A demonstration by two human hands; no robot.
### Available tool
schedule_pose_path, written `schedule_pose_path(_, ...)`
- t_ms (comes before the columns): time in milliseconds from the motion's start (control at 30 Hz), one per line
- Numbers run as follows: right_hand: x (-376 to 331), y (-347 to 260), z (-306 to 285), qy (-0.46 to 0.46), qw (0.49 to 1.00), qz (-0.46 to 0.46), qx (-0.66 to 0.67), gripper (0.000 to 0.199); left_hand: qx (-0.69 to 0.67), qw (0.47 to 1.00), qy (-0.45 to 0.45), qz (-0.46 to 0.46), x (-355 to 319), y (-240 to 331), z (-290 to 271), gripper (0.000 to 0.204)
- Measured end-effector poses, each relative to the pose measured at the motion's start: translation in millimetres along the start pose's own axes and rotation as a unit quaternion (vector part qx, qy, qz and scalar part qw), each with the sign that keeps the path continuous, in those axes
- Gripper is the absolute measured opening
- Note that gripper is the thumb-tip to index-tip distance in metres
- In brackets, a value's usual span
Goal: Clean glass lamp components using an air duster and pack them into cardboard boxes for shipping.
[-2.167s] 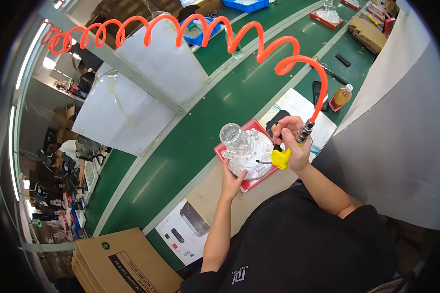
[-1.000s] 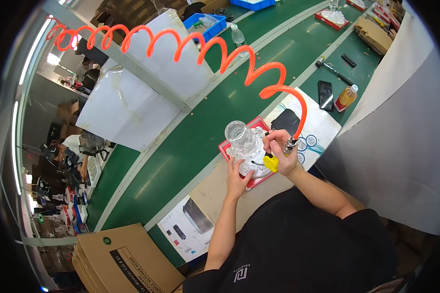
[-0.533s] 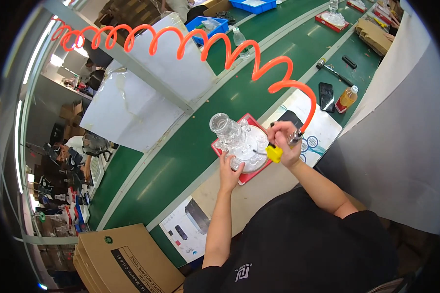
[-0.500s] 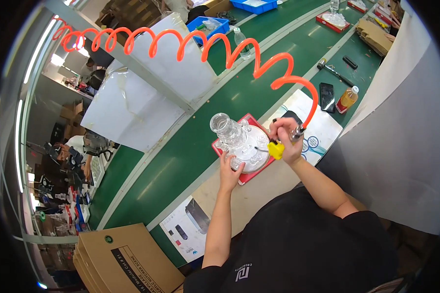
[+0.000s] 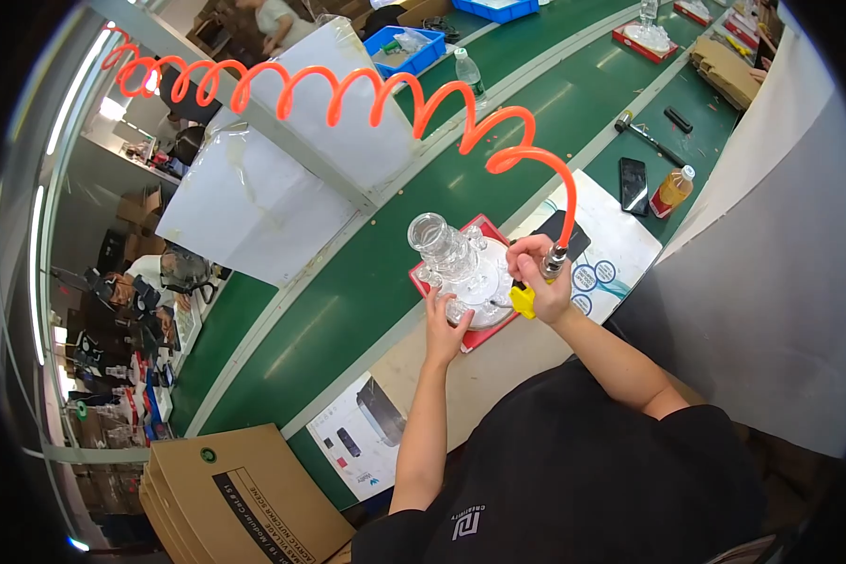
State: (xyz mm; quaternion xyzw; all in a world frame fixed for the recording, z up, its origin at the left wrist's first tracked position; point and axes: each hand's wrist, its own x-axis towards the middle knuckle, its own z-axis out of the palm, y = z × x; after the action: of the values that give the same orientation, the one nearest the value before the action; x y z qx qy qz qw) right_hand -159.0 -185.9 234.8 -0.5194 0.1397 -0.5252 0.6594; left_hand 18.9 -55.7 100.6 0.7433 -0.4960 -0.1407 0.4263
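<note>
A clear, see-through model (image 5: 462,271), with a tall open cylinder and smaller round pieces on a round white base, stands on a red square tray (image 5: 484,336). My left hand (image 5: 445,331) grips its near left edge, thumb and fingers spread around a small clear part. In my right hand (image 5: 547,282) is an air blow gun (image 5: 524,301) with a yellow part, its thin dark nozzle pointing at the base's right side. The orange coiled hose (image 5: 571,193) runs up from its connector. My right fingers are curled around the gun, partly hiding it.
Beneath my right hand lies a printed white sheet (image 5: 620,246) with a dark flat object. Farther right are a phone (image 5: 634,185), a drink bottle (image 5: 671,192) and a hammer (image 5: 650,139). A cardboard box (image 5: 254,493) stands lower left; white panels (image 5: 263,202) rise beyond the green table.
My right hand has moved left with the air blow gun, bringing the nozzle closer over the base. The hose has swung left with it. My left hand stays on the model.
</note>
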Motion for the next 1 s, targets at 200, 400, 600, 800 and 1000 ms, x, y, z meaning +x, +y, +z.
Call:
schedule_pose_path(200,-23.7,14.2,7.9,-0.033,0.999,0.040,0.014,0.012,0.001,1.000,-0.004,-0.003,0.1,3.8,0.0,0.045)
schedule_pose_path(400,-15.4,1.1,-13.4,-0.021,0.998,-0.010,-0.058,0.011,-0.005,1.000,-0.002,-0.006,-1.5,3.5,0.1,0.046)
schedule_pose_path(600,-9.5,6.4,-34.9,-0.002,0.995,-0.040,-0.088,0.012,-0.008,1.000,0.006,-0.004,-1.5,4.3,0.9,0.043)
schedule_pose_path(800,-29.5,23.3,-15.3,0.008,0.997,0.051,-0.059,0.010,-0.013,1.000,0.006,-0.003,-0.8,5.8,2.1,0.043)
schedule_pose_path(1000,-44.6,41.5,-6.8,-0.018,0.996,0.087,0.004,0.009,-0.011,1.000,0.002,-0.008,-1.8,7.6,1.9,0.043)
